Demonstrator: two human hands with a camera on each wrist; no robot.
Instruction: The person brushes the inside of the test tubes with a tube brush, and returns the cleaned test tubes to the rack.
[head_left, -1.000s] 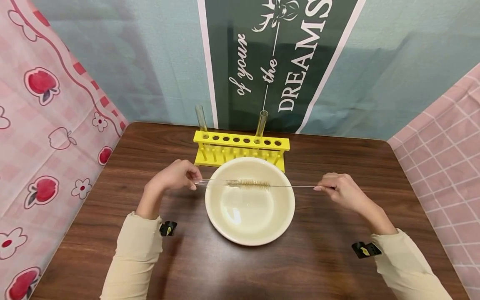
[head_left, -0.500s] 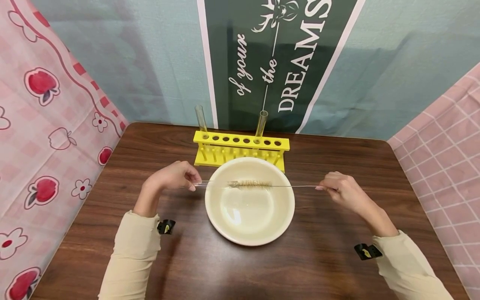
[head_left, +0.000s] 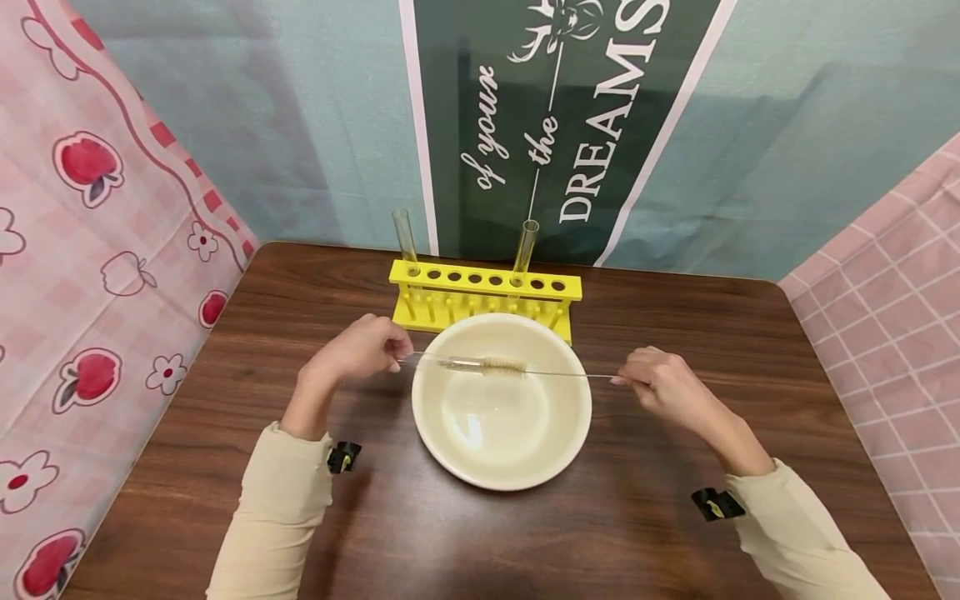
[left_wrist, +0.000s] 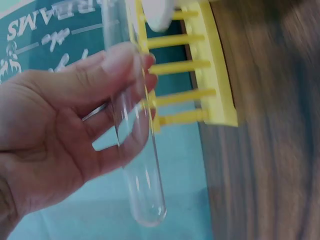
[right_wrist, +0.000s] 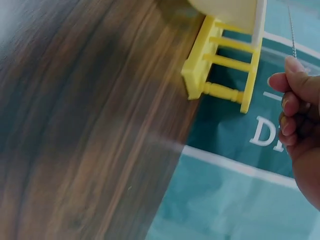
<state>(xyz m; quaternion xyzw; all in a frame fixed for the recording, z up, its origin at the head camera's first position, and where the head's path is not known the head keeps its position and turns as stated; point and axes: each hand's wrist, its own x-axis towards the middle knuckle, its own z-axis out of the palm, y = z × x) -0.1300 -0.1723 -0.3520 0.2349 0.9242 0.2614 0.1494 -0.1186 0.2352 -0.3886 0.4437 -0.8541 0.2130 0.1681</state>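
Head view: left hand (head_left: 363, 348) grips the tube (left_wrist: 141, 167); right hand (head_left: 666, 387), pinching the brush (head_left: 505, 367), has moved closer.

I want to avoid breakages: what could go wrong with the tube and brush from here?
The tube might slip from the left hand and hit the bowl below its far end. The thin wire could bend, since the right hand pinches it away from the bristles. Some bristles sit outside the tube, so a pull might free the brush suddenly.
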